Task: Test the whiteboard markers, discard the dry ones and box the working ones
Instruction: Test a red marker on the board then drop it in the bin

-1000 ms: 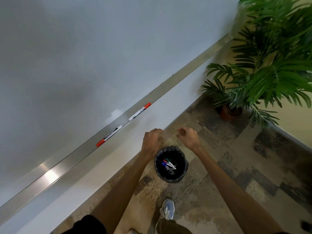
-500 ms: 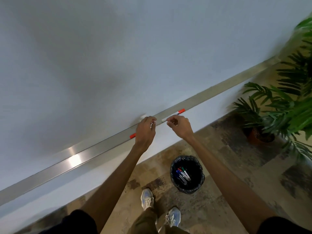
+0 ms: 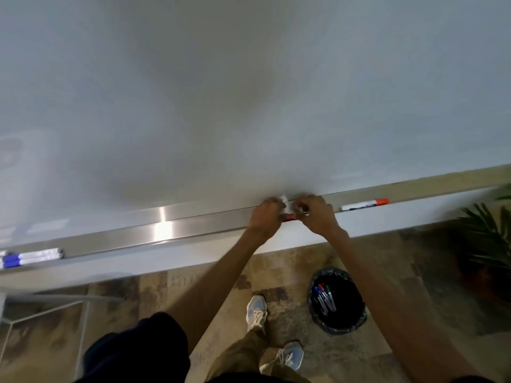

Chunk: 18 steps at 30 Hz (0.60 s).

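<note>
- The left hand (image 3: 266, 217) and the right hand (image 3: 318, 217) meet at the metal tray (image 3: 166, 230) which runs along the lower edge of the whiteboard (image 3: 249, 92).
- Between the 2 hands a short red part of a red marker (image 3: 289, 217) shows; the rest of it is hidden under the hands.
- The fingers of the left hand are curled over the marker from the left side, with the knuckles up.
- The fingers of the right hand are curled on the marker from the right side; the picture is blurred there, so I cannot tell how the fingertips lie.
- A small white piece (image 3: 285, 201) sits on the board just above the hands; I cannot tell what it is.
- A second marker (image 3: 365, 204), white with a red cap, lies flat on the tray, to the right of the right hand and apart from it.
- At the far left end of the tray lie at least 2 blue-capped markers (image 3: 30, 258), side by side.
- On the floor below the right forearm stands a black bin (image 3: 315, 316) with a dark liner; inside it lie several discarded markers (image 3: 325, 295) with blue, red and green caps.
- 2 light shoes (image 3: 255, 310) stand on the tiled floor to the left of the bin.
- A green plant (image 3: 486, 239) is at the right edge.
</note>
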Each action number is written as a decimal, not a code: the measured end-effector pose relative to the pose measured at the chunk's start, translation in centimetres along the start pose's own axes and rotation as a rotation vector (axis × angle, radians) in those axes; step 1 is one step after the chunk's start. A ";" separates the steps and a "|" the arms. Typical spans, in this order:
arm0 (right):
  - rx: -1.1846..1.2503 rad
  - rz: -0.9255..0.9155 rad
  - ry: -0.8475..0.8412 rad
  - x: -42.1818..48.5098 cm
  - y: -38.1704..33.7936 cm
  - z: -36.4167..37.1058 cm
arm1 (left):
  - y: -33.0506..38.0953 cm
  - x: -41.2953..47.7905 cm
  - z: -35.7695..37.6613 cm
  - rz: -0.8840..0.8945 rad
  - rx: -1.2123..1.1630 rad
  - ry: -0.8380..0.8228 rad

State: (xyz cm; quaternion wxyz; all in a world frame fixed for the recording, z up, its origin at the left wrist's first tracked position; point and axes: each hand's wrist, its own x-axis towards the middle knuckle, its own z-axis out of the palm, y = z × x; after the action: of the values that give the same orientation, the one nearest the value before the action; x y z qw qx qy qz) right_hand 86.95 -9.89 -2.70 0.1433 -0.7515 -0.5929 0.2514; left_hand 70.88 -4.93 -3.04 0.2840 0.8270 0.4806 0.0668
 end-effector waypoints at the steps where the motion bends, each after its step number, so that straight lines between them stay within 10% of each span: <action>1: -0.036 0.003 -0.001 0.0 0.1 0.5 | -0.3 0.0 0.2 0.009 -0.001 -0.005; 18: -0.121 -0.120 -0.022 -1.3 -0.5 0.9 | -1.5 -1.1 0.2 0.083 -0.070 -0.041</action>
State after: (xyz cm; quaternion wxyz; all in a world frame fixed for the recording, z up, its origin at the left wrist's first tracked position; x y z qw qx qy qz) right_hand 85.85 -11.08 -2.90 0.1061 -0.7192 -0.6524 0.2144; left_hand 69.27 -5.39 -3.80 0.3196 0.8370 0.4372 0.0784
